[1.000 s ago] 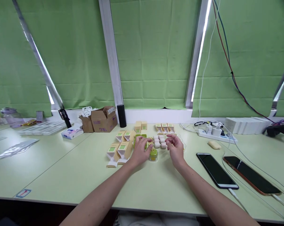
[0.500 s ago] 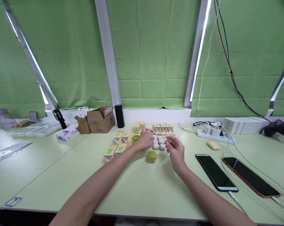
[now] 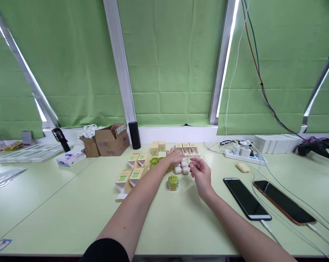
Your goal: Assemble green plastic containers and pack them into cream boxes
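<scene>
My left hand (image 3: pixel 175 156) reaches out over the middle of the table with its fingers partly spread, at the back edge of a cluster of small whitish rounded pieces (image 3: pixel 185 170). What lies under its fingertips is hidden. To the right of that cluster, my right hand (image 3: pixel 201 174) is raised with thumb and fingers curled together; anything in them is too small to make out. A small clear jar with a green lid (image 3: pixel 173 183) stands upright nearer me, between the forearms. More green-lidded pieces (image 3: pixel 154 161) sit left of my left hand, partly covered by it.
Open kraft boxes with green labels (image 3: pixel 122 179) lie at left; more small boxes (image 3: pixel 186 148) stand behind. A cardboard carton (image 3: pixel 112 140) and a black cylinder (image 3: pixel 134 135) are at back left. Two phones (image 3: pixel 246 198) with cables and a power strip (image 3: pixel 244 154) lie at right.
My left hand has moved forward and slightly right, over the back of the whitish pieces. My right hand stays close to where it was. The view has shifted a little to the right.
</scene>
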`<act>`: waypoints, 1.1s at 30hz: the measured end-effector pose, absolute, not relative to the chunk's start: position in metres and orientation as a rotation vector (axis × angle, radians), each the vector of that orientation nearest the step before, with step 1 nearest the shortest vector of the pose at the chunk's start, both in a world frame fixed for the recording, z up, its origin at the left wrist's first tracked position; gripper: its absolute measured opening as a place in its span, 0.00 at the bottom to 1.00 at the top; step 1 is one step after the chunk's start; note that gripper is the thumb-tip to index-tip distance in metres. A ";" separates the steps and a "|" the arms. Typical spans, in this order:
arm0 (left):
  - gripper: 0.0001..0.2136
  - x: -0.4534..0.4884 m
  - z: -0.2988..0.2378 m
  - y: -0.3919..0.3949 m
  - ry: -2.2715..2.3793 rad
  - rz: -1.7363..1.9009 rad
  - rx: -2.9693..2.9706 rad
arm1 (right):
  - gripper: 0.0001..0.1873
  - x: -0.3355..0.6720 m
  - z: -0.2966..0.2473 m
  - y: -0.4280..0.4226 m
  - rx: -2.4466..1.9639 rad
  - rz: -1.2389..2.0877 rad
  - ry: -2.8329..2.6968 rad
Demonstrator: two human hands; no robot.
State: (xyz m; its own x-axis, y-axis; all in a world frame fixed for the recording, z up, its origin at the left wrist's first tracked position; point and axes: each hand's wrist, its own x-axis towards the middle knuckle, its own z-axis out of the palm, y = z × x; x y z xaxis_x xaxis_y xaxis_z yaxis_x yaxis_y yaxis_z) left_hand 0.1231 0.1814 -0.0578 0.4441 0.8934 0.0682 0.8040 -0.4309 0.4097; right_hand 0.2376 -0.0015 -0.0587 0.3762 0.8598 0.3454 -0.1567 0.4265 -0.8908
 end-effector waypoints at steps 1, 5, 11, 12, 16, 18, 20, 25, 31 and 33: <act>0.19 0.125 -0.058 0.182 1.470 0.375 2.374 | 0.18 0.238 -0.059 -0.001 -0.891 0.767 -0.961; 0.22 0.121 -0.052 0.179 1.457 0.377 2.395 | 0.17 0.241 -0.060 0.003 -0.892 0.728 -0.979; 0.20 0.092 -0.023 0.161 1.214 0.579 2.490 | 0.20 0.245 -0.062 0.008 -0.907 0.728 -0.953; 0.20 0.087 -0.018 0.156 1.178 0.613 2.503 | 0.20 0.246 -0.062 0.009 -0.904 0.731 -0.946; 0.20 0.068 -0.004 0.123 1.073 0.731 2.541 | 0.22 0.248 -0.061 0.013 -0.885 0.777 -0.936; 0.20 0.057 -0.001 0.098 0.982 0.826 2.591 | 0.23 0.249 -0.061 0.014 -0.894 0.842 -0.938; 0.19 0.046 0.001 0.067 0.904 0.906 2.669 | 0.25 0.250 -0.059 0.015 -0.913 0.913 -0.931; 0.20 0.022 -0.001 -0.012 0.972 0.875 2.899 | 0.30 0.248 -0.050 0.010 -0.852 1.124 -0.918; 0.20 0.011 -0.017 -0.067 0.950 0.779 3.123 | 0.31 0.237 -0.039 -0.004 -0.744 1.249 -1.045; 0.21 0.009 -0.022 -0.075 0.950 0.799 3.134 | 0.30 0.234 -0.038 -0.009 -0.743 1.229 -1.093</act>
